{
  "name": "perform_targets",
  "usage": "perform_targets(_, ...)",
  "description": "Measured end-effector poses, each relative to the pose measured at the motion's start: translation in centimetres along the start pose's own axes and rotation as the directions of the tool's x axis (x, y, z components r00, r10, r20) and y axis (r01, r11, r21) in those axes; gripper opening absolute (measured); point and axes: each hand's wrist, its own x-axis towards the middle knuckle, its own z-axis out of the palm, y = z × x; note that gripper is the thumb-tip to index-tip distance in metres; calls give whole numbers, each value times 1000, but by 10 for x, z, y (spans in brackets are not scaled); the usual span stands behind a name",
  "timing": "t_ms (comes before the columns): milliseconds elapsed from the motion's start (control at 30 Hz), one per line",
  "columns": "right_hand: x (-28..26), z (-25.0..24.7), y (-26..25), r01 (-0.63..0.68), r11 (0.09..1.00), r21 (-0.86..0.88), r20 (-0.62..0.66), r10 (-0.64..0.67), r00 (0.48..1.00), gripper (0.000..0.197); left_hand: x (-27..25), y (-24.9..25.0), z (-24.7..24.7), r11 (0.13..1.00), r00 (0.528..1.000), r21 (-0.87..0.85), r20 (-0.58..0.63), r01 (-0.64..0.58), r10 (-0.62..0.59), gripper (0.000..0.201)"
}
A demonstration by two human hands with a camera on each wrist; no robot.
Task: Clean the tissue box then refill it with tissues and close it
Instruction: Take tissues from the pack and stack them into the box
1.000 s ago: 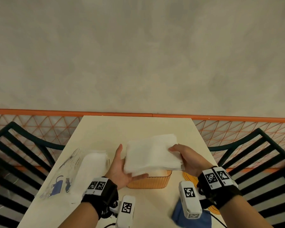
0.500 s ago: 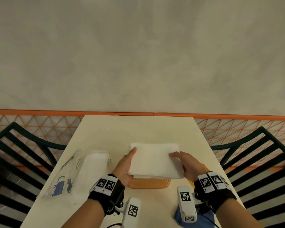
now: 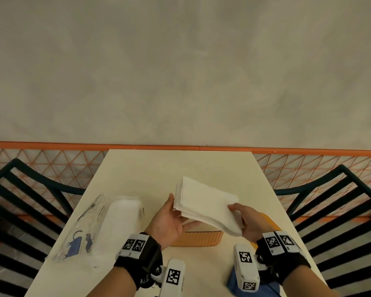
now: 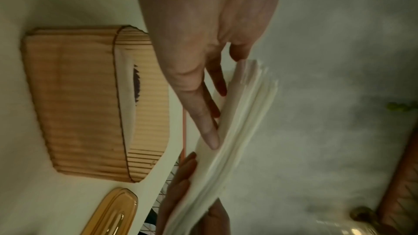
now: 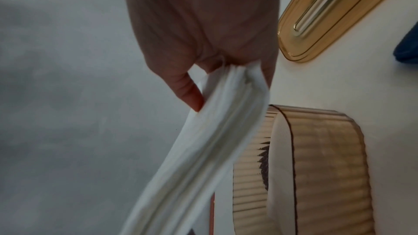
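Note:
A stack of white tissues (image 3: 206, 205) hangs tilted above the ribbed orange tissue box (image 3: 196, 239), which stands open on the table. My right hand (image 3: 238, 217) pinches the stack's right end, thumb on top and fingers below; the right wrist view shows the tissues (image 5: 214, 131) squeezed in that grip. My left hand (image 3: 174, 211) is palm up with straight fingers (image 4: 203, 117) laid against the stack's left edge (image 4: 239, 128). The box (image 4: 79, 104) shows a white bottom with a dark mark inside. Its orange lid (image 3: 270, 221) lies to the right, partly under my right hand.
A clear plastic pack of white tissues (image 3: 114, 221) lies at the table's left side. A blue cloth (image 3: 263, 291) sits at the near right edge. Dark chairs (image 3: 341, 200) stand on both sides of the cream table (image 3: 180, 168), with a wall behind.
Half a second ago the stack lay level low over the box with both hands at its ends. Now it is lifted and tilted, and my left palm has turned up beneath its left edge.

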Motion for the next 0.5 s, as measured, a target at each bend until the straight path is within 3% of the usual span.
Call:
perform_targets(100,1,2,7,-6,1000,5,8,6,1000,25,-4,2,18,1000,996,25,90,-14,12,35)
perform_targets(167,2,3,10,-4,1000,-8,7,4,1000,28,-7,3,29,988,989,144,144,-62,41,28)
perform_targets(233,3,4,11,11,1000,-4,16,-10,1000,30,-8,2,36,955,980,269,181,-126,78,47)
perform_targets(300,2,5,9,27,1000,-3,28,-27,999,30,-9,-1,41,916,974,359,195,-178,112,53)
perform_targets(500,3,2,8,32,999,17,4,-32,999,32,-7,-13,41,833,965,487,155,-262,213,25)
